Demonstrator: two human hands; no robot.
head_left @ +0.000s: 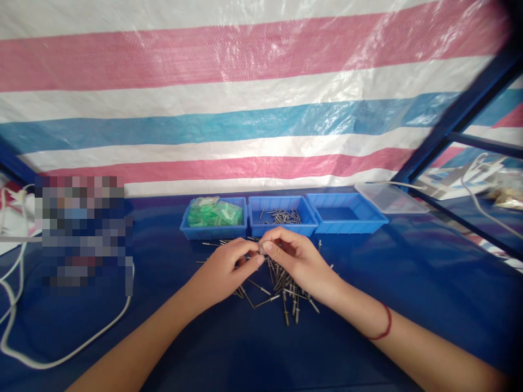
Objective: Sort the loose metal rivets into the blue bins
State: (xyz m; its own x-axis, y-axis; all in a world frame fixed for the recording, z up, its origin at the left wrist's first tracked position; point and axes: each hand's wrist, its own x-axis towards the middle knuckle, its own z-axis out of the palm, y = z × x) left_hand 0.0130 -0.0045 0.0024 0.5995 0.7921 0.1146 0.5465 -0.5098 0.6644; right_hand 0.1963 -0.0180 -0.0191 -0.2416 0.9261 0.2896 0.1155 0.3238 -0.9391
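Note:
Both my hands meet over a loose pile of blind rivets (281, 277) on the blue table. My right hand (296, 258) pinches a small silvery piece (262, 247) between thumb and forefinger; its exact kind is mostly hidden by the fingers. My left hand (229, 272) is closed, thumb and fingertips brought together at the same small piece. Just behind the hands, a blue bin (312, 218) contains more rivets. Beside it on the left, another blue bin (214, 234) is filled with green plastic packets (216, 213).
A third blue bin (347, 220) stands on the right with nothing visible inside. A clear plastic lid (390, 198) lies behind it. On the left a white cable (81, 348) loops over the table (163, 218), near a blurred-out area. Striped sheeting (245, 109) hangs behind.

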